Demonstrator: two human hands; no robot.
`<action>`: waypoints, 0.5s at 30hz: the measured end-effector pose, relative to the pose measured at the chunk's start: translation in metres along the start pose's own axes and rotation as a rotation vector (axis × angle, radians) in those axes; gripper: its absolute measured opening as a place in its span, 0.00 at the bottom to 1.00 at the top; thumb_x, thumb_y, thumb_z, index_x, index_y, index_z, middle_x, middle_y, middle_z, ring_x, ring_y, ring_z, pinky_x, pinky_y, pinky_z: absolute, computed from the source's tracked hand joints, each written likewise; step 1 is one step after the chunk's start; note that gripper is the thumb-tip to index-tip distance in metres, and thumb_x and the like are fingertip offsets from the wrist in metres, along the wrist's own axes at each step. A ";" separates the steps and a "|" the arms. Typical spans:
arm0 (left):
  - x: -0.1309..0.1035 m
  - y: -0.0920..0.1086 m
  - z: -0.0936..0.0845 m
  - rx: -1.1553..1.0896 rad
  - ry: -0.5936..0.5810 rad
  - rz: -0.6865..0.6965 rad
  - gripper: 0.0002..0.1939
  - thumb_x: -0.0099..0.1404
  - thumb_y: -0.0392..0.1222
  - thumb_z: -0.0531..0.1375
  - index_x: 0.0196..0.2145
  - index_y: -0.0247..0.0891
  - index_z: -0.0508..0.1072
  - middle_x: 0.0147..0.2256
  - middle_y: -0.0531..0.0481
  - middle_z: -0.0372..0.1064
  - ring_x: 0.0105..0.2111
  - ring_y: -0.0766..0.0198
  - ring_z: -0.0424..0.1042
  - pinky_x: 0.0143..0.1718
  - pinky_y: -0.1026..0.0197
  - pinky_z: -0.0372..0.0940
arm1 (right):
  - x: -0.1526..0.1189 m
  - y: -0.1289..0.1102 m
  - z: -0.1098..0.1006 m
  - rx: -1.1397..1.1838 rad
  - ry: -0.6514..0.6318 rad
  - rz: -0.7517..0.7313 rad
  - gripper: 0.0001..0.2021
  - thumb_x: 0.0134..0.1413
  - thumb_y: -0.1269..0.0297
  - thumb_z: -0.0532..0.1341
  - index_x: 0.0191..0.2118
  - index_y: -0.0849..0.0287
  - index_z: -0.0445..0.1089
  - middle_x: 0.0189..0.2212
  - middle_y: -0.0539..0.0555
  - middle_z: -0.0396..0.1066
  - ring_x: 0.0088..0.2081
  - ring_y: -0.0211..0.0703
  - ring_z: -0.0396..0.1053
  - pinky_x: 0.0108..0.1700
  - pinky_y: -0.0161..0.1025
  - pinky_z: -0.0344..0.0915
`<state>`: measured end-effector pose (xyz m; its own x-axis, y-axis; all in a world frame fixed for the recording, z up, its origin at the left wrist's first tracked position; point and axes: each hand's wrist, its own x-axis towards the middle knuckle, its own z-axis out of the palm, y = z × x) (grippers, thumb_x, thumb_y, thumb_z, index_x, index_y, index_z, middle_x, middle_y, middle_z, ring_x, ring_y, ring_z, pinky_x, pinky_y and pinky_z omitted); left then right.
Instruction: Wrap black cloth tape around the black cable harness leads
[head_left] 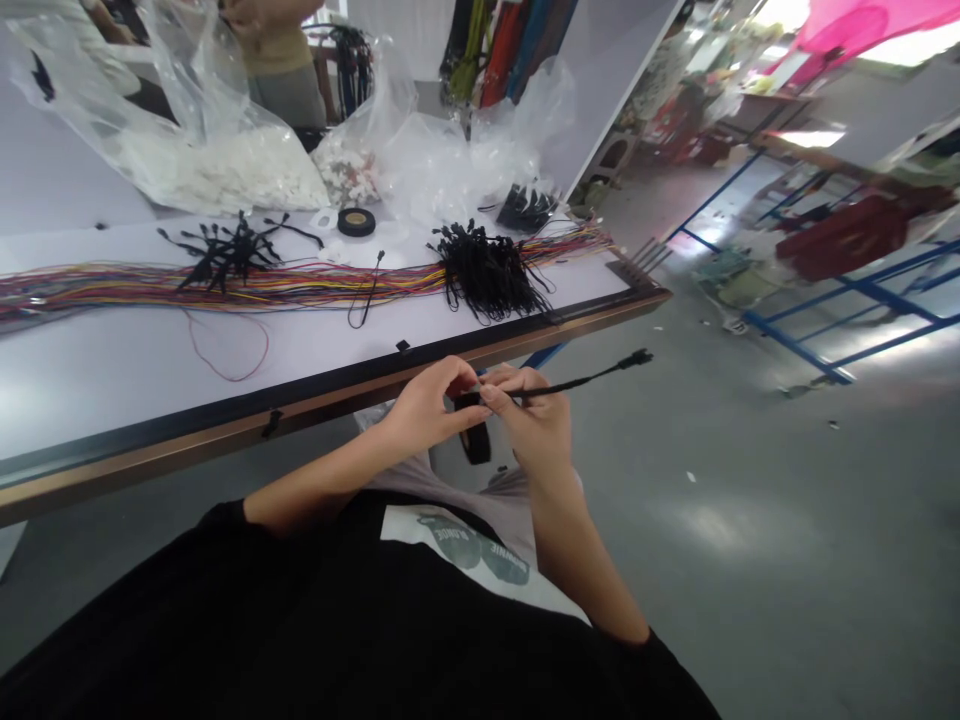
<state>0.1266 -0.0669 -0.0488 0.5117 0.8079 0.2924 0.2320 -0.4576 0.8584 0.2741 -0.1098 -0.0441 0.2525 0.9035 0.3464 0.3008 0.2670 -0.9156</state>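
Just off the table's front edge, my left hand curls its fingers and thumb around a roll of black tape, which hangs below them. Beside it, my right hand pinches a black cable between thumb and fingers. The cable sticks out to the right and ends in a black connector. Both sets of fingertips meet near the cable's left end. Exactly where the tape meets the cable is hidden by the fingers.
Long coloured wires lie along the table. On them rest black connector cables and a smaller black bunch. Behind are another tape roll and a plastic bag of white parts. A blue metal frame stands at right.
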 end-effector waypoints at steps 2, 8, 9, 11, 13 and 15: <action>0.003 0.003 0.000 0.076 -0.027 -0.034 0.08 0.55 0.42 0.61 0.27 0.38 0.65 0.26 0.55 0.63 0.27 0.67 0.62 0.32 0.63 0.60 | -0.002 0.004 0.004 0.042 0.033 -0.037 0.09 0.43 0.65 0.64 0.19 0.55 0.64 0.25 0.47 0.71 0.32 0.40 0.70 0.41 0.43 0.64; 0.002 0.009 -0.005 0.219 -0.102 -0.040 0.02 0.57 0.37 0.57 0.29 0.38 0.66 0.27 0.54 0.66 0.28 0.66 0.65 0.31 0.63 0.59 | -0.008 0.015 0.014 0.174 0.196 0.081 0.09 0.43 0.64 0.64 0.20 0.56 0.63 0.23 0.47 0.70 0.29 0.38 0.67 0.35 0.39 0.64; 0.002 0.011 -0.006 0.256 -0.112 -0.048 0.02 0.57 0.37 0.57 0.28 0.38 0.66 0.27 0.53 0.66 0.28 0.65 0.65 0.31 0.63 0.59 | -0.009 0.016 0.015 0.183 0.209 0.106 0.09 0.43 0.63 0.64 0.20 0.56 0.63 0.23 0.47 0.70 0.29 0.38 0.67 0.35 0.39 0.64; 0.002 0.014 -0.008 0.336 -0.120 -0.080 0.03 0.59 0.37 0.56 0.27 0.38 0.65 0.26 0.52 0.66 0.28 0.64 0.65 0.32 0.62 0.59 | -0.011 0.017 0.018 0.171 0.231 0.144 0.10 0.43 0.61 0.64 0.21 0.56 0.64 0.23 0.48 0.70 0.29 0.39 0.68 0.36 0.40 0.64; 0.002 0.016 -0.009 0.398 -0.129 -0.120 0.05 0.60 0.37 0.55 0.27 0.37 0.65 0.26 0.51 0.66 0.27 0.63 0.66 0.31 0.61 0.59 | -0.013 0.016 0.021 0.122 0.261 0.159 0.10 0.43 0.59 0.64 0.21 0.56 0.64 0.23 0.48 0.71 0.29 0.39 0.68 0.36 0.41 0.64; 0.001 0.017 -0.008 0.436 -0.126 -0.147 0.05 0.61 0.38 0.54 0.28 0.37 0.66 0.27 0.50 0.67 0.26 0.62 0.66 0.30 0.61 0.59 | -0.014 0.014 0.022 0.067 0.284 0.164 0.10 0.43 0.58 0.64 0.21 0.57 0.64 0.22 0.48 0.70 0.29 0.39 0.67 0.36 0.40 0.64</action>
<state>0.1242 -0.0702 -0.0306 0.5377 0.8366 0.1049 0.6210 -0.4772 0.6218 0.2546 -0.1112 -0.0663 0.5418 0.8089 0.2282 0.1764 0.1560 -0.9719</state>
